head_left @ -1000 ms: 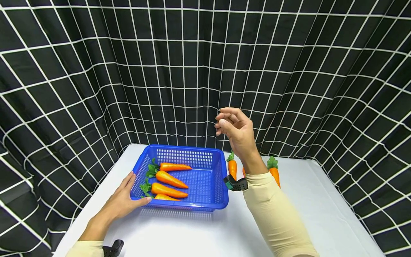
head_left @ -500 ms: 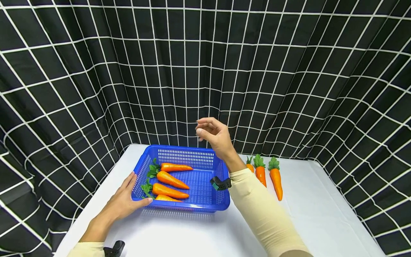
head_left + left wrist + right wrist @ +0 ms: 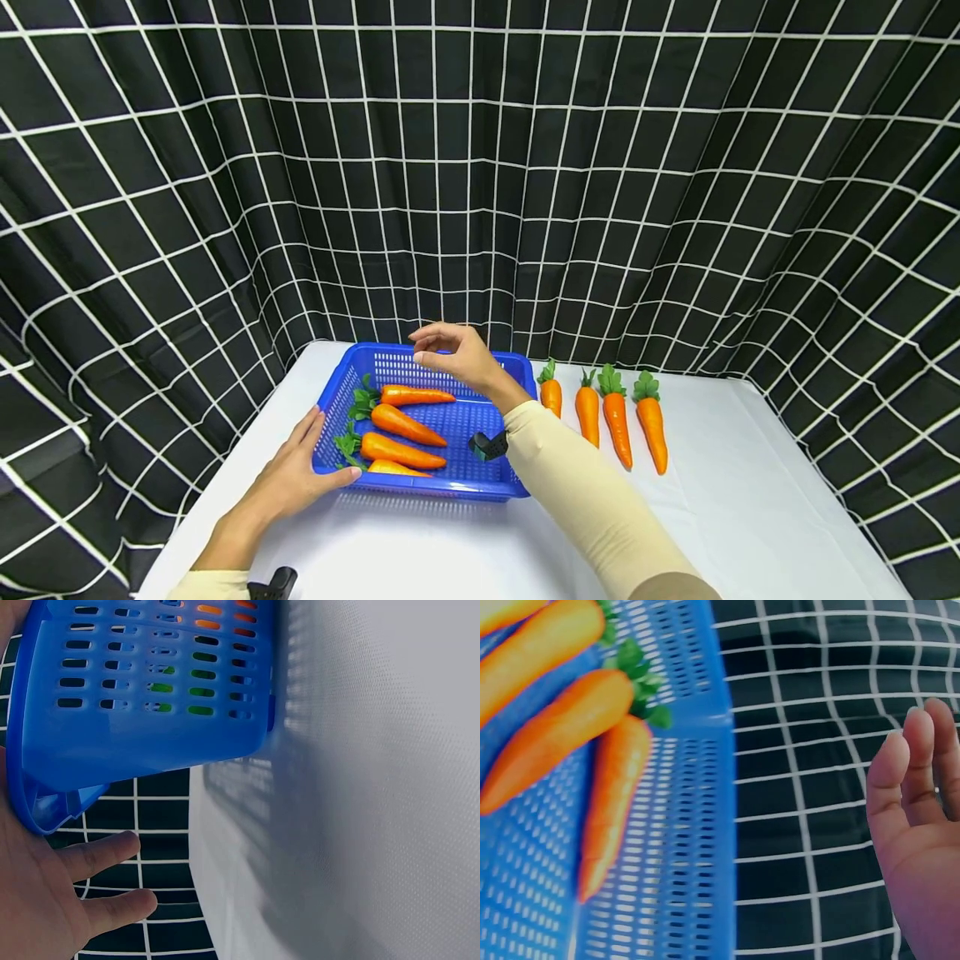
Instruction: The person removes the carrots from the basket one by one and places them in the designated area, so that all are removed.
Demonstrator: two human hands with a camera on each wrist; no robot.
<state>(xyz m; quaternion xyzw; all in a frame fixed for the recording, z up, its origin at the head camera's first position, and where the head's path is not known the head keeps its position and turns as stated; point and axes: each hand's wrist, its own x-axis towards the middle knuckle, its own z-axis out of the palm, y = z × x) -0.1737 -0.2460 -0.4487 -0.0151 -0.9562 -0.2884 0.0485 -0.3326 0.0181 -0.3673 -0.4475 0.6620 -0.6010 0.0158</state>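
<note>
A blue plastic basket (image 3: 468, 417) stands on the white table, holding several orange carrots (image 3: 405, 423) with green leafy tops pointing left. My left hand (image 3: 288, 479) rests at the basket's front left corner, thumb along the front rim and fingers at the left side. In the left wrist view, two fingers (image 3: 112, 907) of it extend straight past the corner. Above the back part of the basket hovers my right hand (image 3: 465, 358), its fingers loosely bent and holding nothing. The right wrist view shows its fingers (image 3: 889, 776) apart from the basket's wall.
Right of the basket, several more carrots (image 3: 615, 425) lie in a row on the white table (image 3: 750, 492), leaves toward the back. A black curtain (image 3: 480, 167) with a white grid surrounds the table at the back and sides.
My right hand has moved left and down, from above the loose carrots to over the basket, uncovering the row of carrots. The left hand has stayed at the basket's corner.
</note>
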